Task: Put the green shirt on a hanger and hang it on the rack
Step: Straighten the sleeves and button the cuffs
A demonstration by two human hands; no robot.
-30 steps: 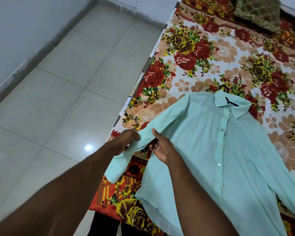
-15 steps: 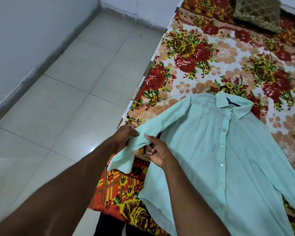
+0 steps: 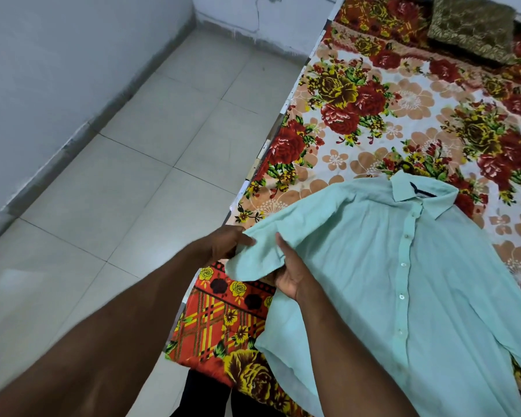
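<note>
Head view: green shirt (image 3: 403,266) spread buttoned and collar-up on the floral bedsheet (image 3: 358,115), one sleeve (image 3: 262,254) lifted off the bed edge near the tiled floor (image 3: 133,176). Left hand (image 3: 223,245) pinching the sleeve's cuff end, thumb pressed on top of the cloth. Right hand (image 3: 289,275) cupped under the same sleeve just beside, thumb over it, fingers curled beneath and mostly hidden.
</note>
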